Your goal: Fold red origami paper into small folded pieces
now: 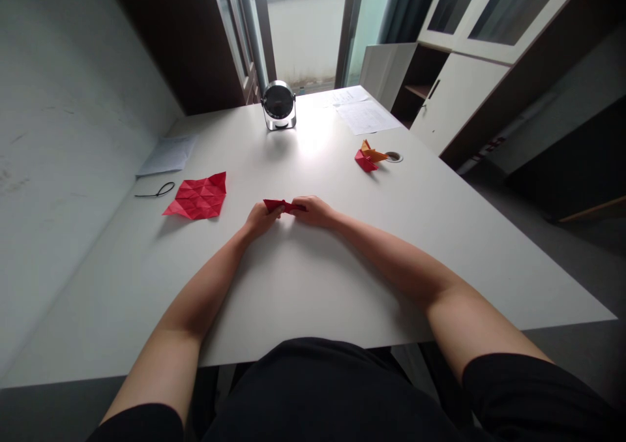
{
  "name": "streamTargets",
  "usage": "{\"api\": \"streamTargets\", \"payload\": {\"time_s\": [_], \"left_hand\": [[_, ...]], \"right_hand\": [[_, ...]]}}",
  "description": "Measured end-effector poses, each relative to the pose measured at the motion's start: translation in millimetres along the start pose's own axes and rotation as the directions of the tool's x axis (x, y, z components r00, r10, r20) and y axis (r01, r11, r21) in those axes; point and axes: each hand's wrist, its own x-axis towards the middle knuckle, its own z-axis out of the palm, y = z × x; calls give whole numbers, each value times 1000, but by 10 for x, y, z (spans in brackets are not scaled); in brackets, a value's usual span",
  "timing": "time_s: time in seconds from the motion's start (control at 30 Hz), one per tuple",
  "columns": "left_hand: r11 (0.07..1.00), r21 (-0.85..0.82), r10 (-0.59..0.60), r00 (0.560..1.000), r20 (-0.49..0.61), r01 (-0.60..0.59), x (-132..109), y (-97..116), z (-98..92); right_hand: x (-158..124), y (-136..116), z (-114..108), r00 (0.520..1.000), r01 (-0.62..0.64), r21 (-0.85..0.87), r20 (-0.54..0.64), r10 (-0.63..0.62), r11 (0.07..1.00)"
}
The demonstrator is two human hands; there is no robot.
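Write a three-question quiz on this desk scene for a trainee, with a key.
1. True or false: the creased red sheet lies to the left of the left hand.
2. What do the left hand and the right hand hold between them?
3. Fill in the blank: the folded paper by the round hole is red and ____.

Key:
1. True.
2. A folded red piece.
3. Orange.
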Motion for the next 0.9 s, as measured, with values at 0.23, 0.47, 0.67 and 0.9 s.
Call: {"api": "streamTargets", "payload": {"time_s": [0.23,0.47,0.67,0.9], "left_hand": [[1000,9,22,1000,-3,-22,8,-11,3],[999,12,37,999,2,-37,10,-17,-5],[1000,13,26,1000,4,-26,8,9,-12],[999,15,34,999,-4,-34,7,-21,-3]], "right_hand": [[2,27,13,1000,6,10,-2,-6,1000],[11,61,39,1000,9,9,-8,-9,1000],[16,70,41,1000,13,11,-5,-13,1000],[8,52,29,1000,11,15,-8,-11,1000]]}}
